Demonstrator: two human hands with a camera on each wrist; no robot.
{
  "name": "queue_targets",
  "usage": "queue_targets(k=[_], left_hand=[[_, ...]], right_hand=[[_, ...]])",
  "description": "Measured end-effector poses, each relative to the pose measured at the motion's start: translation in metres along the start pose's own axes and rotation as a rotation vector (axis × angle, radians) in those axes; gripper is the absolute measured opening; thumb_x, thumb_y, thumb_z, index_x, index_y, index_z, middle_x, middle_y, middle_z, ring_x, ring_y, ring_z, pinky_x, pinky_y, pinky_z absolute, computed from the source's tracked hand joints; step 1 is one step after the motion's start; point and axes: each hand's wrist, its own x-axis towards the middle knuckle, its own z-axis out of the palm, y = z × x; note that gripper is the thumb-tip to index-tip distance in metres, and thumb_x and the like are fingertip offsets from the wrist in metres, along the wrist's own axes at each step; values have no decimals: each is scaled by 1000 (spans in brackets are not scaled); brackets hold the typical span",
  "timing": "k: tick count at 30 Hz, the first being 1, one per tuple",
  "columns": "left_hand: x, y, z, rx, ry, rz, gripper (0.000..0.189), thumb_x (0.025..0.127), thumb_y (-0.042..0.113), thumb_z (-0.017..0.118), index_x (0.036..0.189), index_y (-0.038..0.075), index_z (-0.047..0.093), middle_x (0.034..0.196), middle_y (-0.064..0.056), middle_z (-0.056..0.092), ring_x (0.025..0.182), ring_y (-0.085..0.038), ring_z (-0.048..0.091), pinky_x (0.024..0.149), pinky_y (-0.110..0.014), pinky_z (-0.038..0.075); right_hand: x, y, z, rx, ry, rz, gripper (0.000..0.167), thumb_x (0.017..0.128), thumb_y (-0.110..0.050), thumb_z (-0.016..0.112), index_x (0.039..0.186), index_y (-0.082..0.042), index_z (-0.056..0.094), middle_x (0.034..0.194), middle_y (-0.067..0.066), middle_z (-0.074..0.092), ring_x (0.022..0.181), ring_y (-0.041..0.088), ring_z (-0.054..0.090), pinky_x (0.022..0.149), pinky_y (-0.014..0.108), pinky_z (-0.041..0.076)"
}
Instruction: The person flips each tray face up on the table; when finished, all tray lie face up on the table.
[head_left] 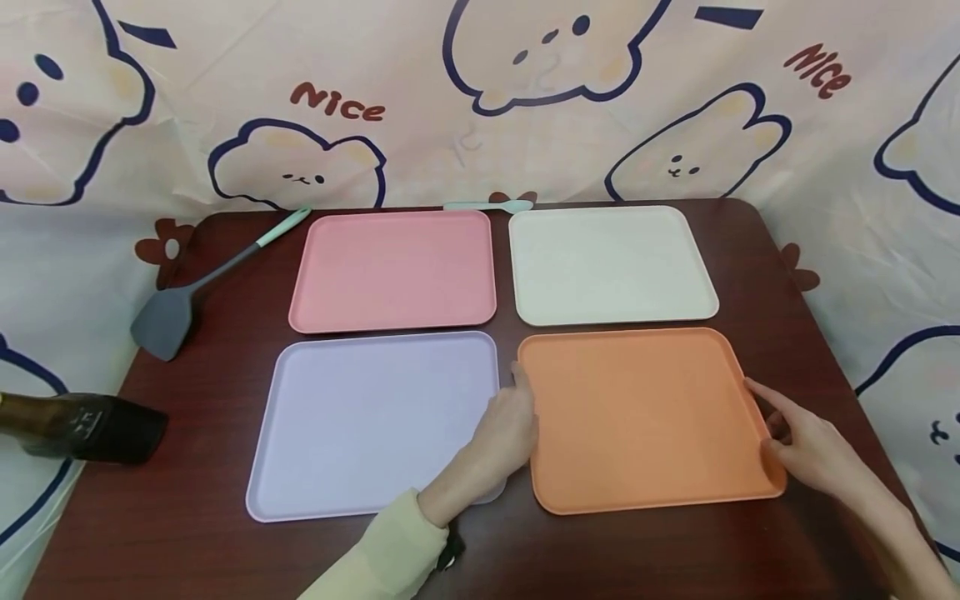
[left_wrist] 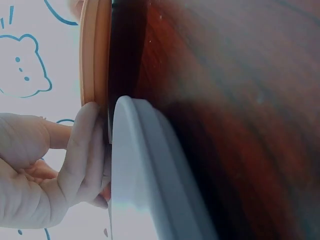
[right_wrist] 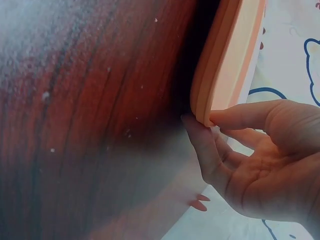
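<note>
An orange tray (head_left: 630, 417) lies at the front right, between the two hands. At its left edge is my left hand (head_left: 502, 425), the index finger stretched along the rim; in the left wrist view its fingers (left_wrist: 82, 150) press the tray's outer wall, and the thumb tip is hidden behind them. My right hand (head_left: 813, 446) pinches the tray's right edge near the front corner, thumb (right_wrist: 240, 116) on the rim and fingers against the outside. A lavender tray (head_left: 375, 425) sits just left of it, partly covered by the left forearm.
Behind are a pink tray (head_left: 393, 271) and a white tray (head_left: 611, 265). A grey spatula (head_left: 167, 317) leans over the table's left edge. A pale green utensil (head_left: 487, 206) lies along the back. A dark bottle-like object (head_left: 97, 425) juts in from the left.
</note>
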Motion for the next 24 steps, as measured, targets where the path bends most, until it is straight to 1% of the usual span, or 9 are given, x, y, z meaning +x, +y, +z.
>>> queue_targets(k=[3, 7, 12, 16, 21, 24], left_hand=[[2, 1, 0, 30, 2, 15, 59, 86, -9, 53, 134, -28, 23, 61, -14, 55, 52, -23, 59, 41, -29, 46], [4, 0, 2, 61, 12, 13, 57, 86, -9, 53, 132, -28, 25, 62, -17, 57, 56, -26, 62, 43, -32, 48], [6, -1, 3, 81, 3, -1, 56, 87, -9, 52, 132, -29, 25, 59, -16, 56, 50, -21, 58, 39, -29, 45], [6, -2, 4, 101, 0, 2, 56, 88, -8, 52, 132, -29, 25, 57, -14, 55, 46, -18, 55, 37, -26, 42], [6, -2, 4, 123, 13, 16, 55, 87, -9, 53, 130, -30, 27, 58, -16, 56, 47, -20, 57, 37, -27, 43], [6, -3, 5, 132, 11, 17, 55, 87, -8, 54, 129, -30, 27, 60, -18, 58, 49, -22, 59, 38, -29, 45]], right_hand=[[1, 0, -2, -5, -9, 10, 76, 77, 8, 60, 146, 5, 29, 78, 7, 56, 58, 17, 51, 47, 28, 39], [2, -1, -2, -11, -5, 2, 76, 76, 8, 62, 145, 5, 29, 77, 6, 57, 58, 17, 52, 48, 28, 39], [2, -2, -2, -26, -1, -11, 76, 75, 7, 63, 144, 5, 31, 77, 6, 58, 57, 16, 50, 48, 28, 38], [4, -3, -3, -50, -8, 7, 76, 75, 5, 63, 144, 5, 31, 77, 6, 58, 56, 17, 47, 49, 31, 36], [6, -5, -4, -62, -23, 39, 77, 75, 5, 64, 144, 5, 30, 77, 6, 58, 58, 18, 48, 51, 33, 37], [6, -6, -4, -64, -15, 36, 76, 74, 6, 63, 143, 5, 31, 76, 6, 58, 58, 18, 48, 51, 33, 37]])
